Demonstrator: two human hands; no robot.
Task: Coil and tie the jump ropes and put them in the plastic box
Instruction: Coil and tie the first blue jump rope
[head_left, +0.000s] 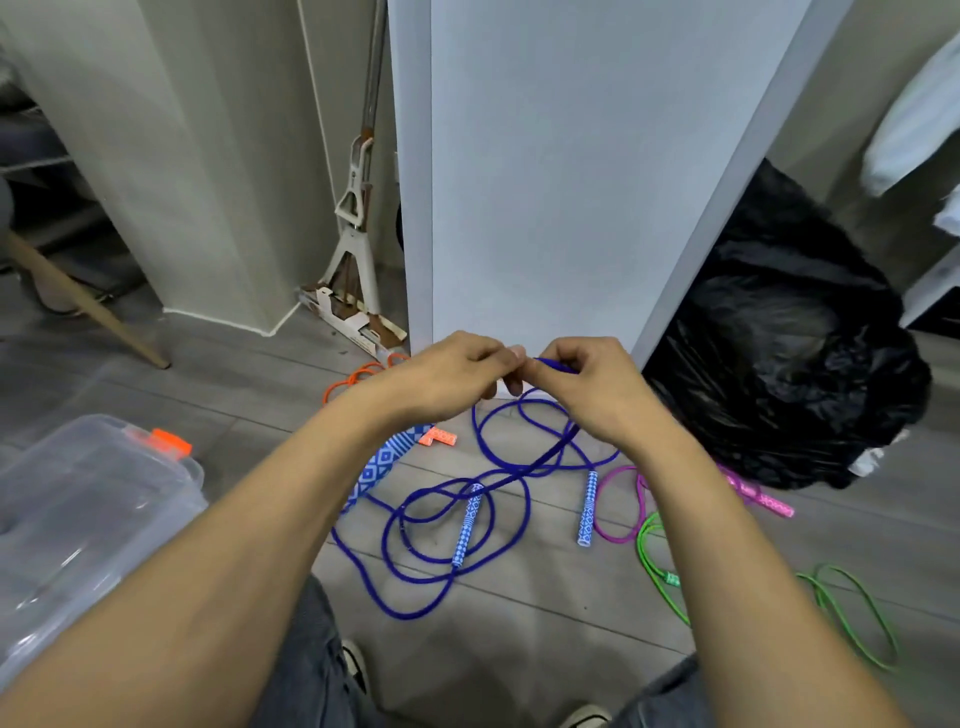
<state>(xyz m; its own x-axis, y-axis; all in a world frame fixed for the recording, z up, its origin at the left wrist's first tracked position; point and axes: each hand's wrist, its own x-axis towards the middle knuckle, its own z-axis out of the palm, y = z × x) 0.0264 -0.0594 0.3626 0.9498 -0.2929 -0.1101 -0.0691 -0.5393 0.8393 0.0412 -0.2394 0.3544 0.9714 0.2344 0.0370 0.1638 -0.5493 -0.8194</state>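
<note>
Blue jump rope (519, 470): uncoiled, sprawling in loose overlapping loops on the floor, both blue-and-white patterned handles lying flat. One strand is rising to the left hand (457, 374) and right hand (592, 389), which are pinching it.
Orange jump rope (343, 383): lying behind, loose.
Pink jump rope (615, 540) and green jump rope (647, 551): lying loose at right.
Clear plastic box (93, 499), orange latch: sitting far left.

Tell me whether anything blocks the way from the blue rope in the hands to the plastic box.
Nothing visible blocks it. The left hand and right hand pinch the blue rope above the floor; the plastic box sits to the left, only the left forearm crossing that line.
</note>
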